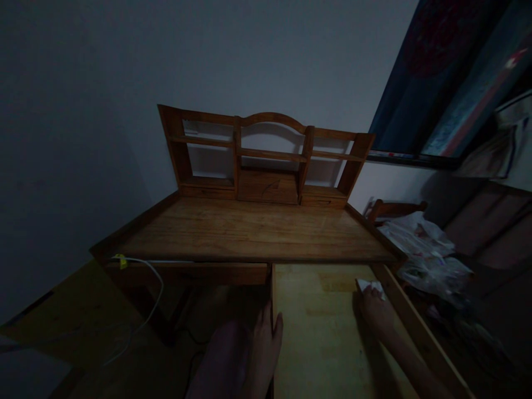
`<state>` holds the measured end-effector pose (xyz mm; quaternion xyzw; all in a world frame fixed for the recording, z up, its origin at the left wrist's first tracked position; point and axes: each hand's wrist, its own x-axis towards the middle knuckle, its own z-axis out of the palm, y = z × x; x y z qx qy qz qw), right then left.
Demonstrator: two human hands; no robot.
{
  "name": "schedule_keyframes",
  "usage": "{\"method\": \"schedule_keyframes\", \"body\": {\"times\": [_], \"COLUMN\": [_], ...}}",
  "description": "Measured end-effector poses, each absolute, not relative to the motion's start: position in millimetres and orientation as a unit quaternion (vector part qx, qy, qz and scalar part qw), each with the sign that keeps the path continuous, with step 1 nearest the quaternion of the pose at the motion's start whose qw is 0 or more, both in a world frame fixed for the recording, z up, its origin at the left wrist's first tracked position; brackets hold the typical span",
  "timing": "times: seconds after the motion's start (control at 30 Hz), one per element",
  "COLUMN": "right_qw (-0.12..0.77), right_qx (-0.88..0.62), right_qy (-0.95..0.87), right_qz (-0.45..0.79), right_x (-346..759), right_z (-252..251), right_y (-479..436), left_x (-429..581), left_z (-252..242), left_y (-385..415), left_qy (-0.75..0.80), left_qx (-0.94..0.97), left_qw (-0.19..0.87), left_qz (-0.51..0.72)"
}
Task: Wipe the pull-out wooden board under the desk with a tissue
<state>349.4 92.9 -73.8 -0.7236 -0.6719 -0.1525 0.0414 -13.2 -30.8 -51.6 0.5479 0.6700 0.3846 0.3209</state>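
Observation:
A pulled-out wooden drawer [316, 332] with a pale bottom extends from the desk. Inside it, near the back right, my right hand [376, 313] presses a white tissue or cloth [371, 286] onto the drawer bottom; its fingers are bent over the piece. My left hand [266, 341] lies along the outside of the drawer's left wall, fingers stretched out and thumb apart at the rim. Nothing shows in that hand. The wooden desk [266, 227] stands beyond both hands. Dim light blurs the finger detail.
A wooden shelf unit [268, 185] stands at the back of the desktop. A closed drawer front [199, 274] is at the left, with a white cable [155, 299] hanging over the edge. At the right, plastic bags [419, 238] lie by a wooden chair [399, 207].

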Motion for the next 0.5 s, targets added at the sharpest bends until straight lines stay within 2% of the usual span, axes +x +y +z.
{"method": "schedule_keyframes", "body": {"times": [0.2, 0.4, 0.5], "right_qw": [0.023, 0.075, 0.130], "right_qx": [-0.724, -0.685, -0.643], "right_qy": [-0.677, -0.724, -0.754], "right_qz": [-0.126, -0.039, 0.021], "right_x": [305.1, 237.5, 204.7], "right_z": [-74.5, -64.2, -63.0], "right_y": [88.7, 88.8, 96.8], "left_x": [-11.7, -11.2, -10.4], "left_z": [-56.1, -55.0, -54.5], "left_y": [-28.1, -26.8, -26.9], "left_qy": [0.680, 0.682, 0.686], "left_qx": [0.540, 0.549, 0.547], "left_qw": [0.315, 0.303, 0.302], "left_qz": [0.384, 0.376, 0.373]}}
